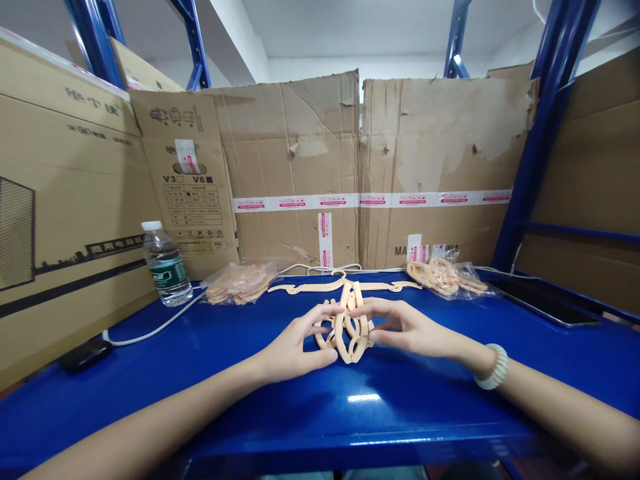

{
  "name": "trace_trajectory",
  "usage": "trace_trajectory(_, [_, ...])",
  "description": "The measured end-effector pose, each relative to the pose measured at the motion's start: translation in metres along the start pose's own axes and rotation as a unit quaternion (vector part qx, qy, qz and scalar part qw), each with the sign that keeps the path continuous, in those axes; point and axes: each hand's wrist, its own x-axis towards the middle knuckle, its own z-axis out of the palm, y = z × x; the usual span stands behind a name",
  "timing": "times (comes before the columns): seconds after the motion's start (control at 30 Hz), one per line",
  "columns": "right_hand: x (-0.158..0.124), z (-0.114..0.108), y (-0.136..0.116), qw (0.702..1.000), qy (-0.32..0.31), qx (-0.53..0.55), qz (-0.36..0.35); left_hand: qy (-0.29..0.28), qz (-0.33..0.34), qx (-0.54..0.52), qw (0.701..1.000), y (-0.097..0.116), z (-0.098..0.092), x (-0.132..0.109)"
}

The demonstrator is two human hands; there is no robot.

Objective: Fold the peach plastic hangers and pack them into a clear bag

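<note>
Beige folded plastic hanger pieces [340, 337] sit on the blue tabletop [415, 393], right between our two hands, long axis running away from us. Left hand [295, 347] is half-spread at their left side, thumb low, index up top; right hand [407, 327] curls at the right side, index at the top. Fingertips look in contact, about equally near; can't tell how firm either grip is. Just behind, we have an opened hanger [320, 287] lying crosswise, hook pointing away.

Text: "V3" and "V6" on the printed carton [193, 207], V6 box filled in; "MA" and "NA" on the right cardboard panel [440, 160], middle covered by tape [415, 248]. Left carton [65, 167] reads "商用电脑", rest unclear. Bottle [167, 270] has a green label, too small for us to read.
</note>
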Motion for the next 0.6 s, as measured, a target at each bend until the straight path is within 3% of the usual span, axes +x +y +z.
trace_trajectory(0.37, [0.0,-0.004,0.0,1.0,0.003,0.027,-0.004,-0.022,0.016,0.013,1.0,0.0,-0.001,-0.001])
trace_trajectory(0.6, [0.005,-0.021,0.008,0.99,0.119,0.03,0.076,0.073,-0.001,0.077,0.994,-0.007,0.001,0.003])
